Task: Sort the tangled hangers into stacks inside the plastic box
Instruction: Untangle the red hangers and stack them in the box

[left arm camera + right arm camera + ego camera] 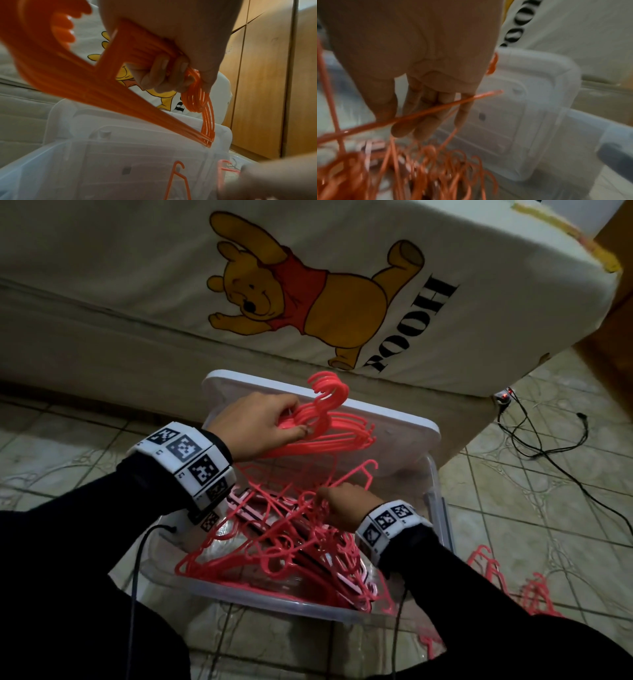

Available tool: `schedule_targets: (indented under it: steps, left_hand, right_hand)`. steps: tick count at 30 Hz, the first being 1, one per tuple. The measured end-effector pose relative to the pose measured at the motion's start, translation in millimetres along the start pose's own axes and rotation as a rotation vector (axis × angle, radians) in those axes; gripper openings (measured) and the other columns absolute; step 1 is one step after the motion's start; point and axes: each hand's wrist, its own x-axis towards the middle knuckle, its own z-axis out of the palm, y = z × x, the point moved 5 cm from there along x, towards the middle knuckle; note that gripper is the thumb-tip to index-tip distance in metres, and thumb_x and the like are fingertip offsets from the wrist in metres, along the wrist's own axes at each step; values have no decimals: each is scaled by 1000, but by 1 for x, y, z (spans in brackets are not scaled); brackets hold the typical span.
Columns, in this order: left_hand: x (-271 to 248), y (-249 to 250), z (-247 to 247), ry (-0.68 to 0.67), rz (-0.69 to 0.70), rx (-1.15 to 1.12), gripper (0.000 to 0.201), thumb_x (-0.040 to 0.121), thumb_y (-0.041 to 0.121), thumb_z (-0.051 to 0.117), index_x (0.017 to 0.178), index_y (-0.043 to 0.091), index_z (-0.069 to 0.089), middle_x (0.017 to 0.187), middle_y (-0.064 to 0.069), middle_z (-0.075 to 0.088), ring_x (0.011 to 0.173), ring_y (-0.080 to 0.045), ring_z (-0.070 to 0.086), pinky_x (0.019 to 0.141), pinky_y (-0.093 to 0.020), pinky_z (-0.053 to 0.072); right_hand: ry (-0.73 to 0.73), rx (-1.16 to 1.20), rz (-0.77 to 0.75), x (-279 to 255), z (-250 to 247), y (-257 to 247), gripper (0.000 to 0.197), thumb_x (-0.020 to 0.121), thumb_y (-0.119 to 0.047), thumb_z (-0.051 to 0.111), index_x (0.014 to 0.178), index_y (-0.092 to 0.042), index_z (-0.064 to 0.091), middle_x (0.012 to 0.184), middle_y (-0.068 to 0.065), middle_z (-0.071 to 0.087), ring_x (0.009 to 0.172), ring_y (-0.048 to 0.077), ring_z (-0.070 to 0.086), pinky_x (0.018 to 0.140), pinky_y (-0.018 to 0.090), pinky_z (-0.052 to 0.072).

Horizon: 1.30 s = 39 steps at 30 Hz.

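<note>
- Your sleeves (102, 542) were dark, with white marker bands (191, 460) on both wrists and a cable (137, 570) running down from the left one.
- The clear plastic box (274, 601) sat on the tiled floor (513, 508) right in front of you, holding a tangled pile of pink hangers (274, 546).
- Your right hand (346, 505) was down in that pile; the right wrist view showed the fingers (426, 121) nearly straight, a single hanger bar (423, 112) lying across them. That view was blurred, so I couldn't tell whether you actually gripped it.
- More pink hangers (534, 594) lay on the floor to the right of the box.
- Your left hand (253, 422) was above the far end of the box, fingers (163, 73) curled tight round a neat bundle of hangers (329, 426), hooks lined up and pointing away from you.
- The white lid (394, 440) stood tilted at the far edge of the box, behind the bundle.
- Beyond it was a mattress (137, 285) with a yellow bear print (308, 296); black wires (548, 446) trailed on the tiles to the right.
</note>
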Motion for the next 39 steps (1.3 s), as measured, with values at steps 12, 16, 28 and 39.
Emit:
schedule_targets:
  steps: [12,16,28,39]
  left_hand:
    - [0,-7,-4,7,-63,-73,42,78,64,55,94,26,62,87,7,65,78,-10,60,71,-37,50]
    - [0,-9,-8,50,-75,-69,38,82,61,54,87,25,62,79,3,65,74,-14,59,70,-43,49]
    - [-2,-10,-14,14,-56,-68,40,83,60,52,90,22,64,81,1,67,78,-17,62,74,-46,50]
    - [-4,-1,-9,53,-60,-71,42,82,63,49,91,24,63,82,2,66,75,-15,60,74,-48,51]
  right_hand:
    - [153,596,22,-44,-78,-1,22,89,-10,50,81,-22,66,77,-4,63,66,8,55,70,26,45]
    - [241,557,-45,-47,-89,5,24,84,-13,64,77,-35,62,88,-8,56,63,-3,47,62,16,36]
    - [192,1020,154,-47,-28,8,19,94,3,48,85,-7,61,72,9,60,65,18,58,71,33,53]
    - [467,994,82,-56,-30,4,17,85,-10,67,74,-23,68,57,-13,63,52,-2,56,51,11,40]
